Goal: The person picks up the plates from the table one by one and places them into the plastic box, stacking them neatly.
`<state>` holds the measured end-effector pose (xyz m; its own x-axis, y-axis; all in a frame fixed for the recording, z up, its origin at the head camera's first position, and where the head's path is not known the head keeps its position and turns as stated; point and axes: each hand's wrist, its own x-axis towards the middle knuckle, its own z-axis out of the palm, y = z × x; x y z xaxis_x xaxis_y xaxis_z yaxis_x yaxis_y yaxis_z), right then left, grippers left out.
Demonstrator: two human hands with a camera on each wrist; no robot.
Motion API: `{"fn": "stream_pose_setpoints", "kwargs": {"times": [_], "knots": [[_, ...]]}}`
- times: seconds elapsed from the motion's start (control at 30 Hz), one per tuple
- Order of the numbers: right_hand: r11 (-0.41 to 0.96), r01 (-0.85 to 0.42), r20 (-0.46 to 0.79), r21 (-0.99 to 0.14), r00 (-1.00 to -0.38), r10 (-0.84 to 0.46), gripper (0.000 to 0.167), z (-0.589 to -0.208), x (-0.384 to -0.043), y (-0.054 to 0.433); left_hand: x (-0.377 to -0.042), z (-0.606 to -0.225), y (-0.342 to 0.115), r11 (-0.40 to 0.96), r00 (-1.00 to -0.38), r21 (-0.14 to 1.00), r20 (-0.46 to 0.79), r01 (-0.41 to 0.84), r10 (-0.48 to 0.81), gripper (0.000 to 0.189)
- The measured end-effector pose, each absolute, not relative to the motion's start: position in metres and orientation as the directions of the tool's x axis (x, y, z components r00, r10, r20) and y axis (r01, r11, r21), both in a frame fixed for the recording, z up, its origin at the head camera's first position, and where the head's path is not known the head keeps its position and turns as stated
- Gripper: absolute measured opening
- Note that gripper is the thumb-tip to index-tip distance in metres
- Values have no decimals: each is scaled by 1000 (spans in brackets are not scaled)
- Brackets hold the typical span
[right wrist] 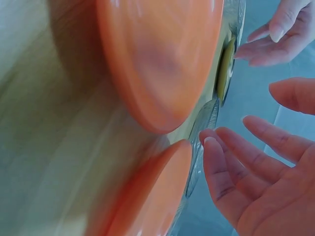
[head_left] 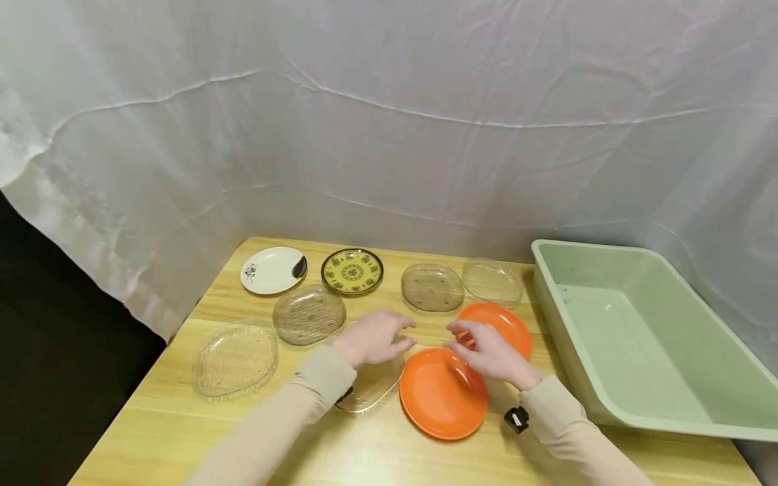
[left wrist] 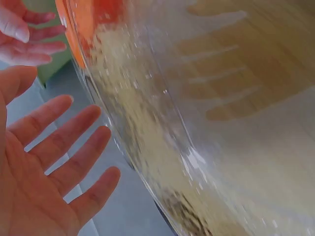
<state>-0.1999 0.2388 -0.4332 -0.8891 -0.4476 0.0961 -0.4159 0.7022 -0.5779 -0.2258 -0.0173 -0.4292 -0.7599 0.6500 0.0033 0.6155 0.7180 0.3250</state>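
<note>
Orange, glossy, round front plate (head_left: 439,398), clear dish (head_left: 373,385) beside it, left hand (head_left: 373,337) and right hand (head_left: 491,352) loosely spread, holding nothing.

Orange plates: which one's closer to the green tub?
The back orange plate, farther from the person, lies nearer the green tub. The front orange plate sits farther left.

The counter (head_left: 365,459) is being lit brightly, pale glare being thrown on its near part. A shadow is being cast on the orange plate (head_left: 439,405). The lower left is being lost in blackness. In the left wrist view, highlights are being caught by the clear plate (left wrist: 140,132); in the right, the counter is being blurred.
</note>
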Motion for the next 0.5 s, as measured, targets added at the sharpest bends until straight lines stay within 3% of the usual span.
{"fn": "stream_pose_setpoints", "kwargs": {"times": [0.3, 0.5], "knots": [[681, -363, 109, -636, -916, -386, 31, -441, -193, 251, -224, -438, 16, 697, -713, 268, -51, 665, 700, 48], [652, -271, 94, -708, -951, -293, 26, -446, -189, 258, -224, -443, 28, 714, -715, 265, -110, 648, 690, 57]]}}
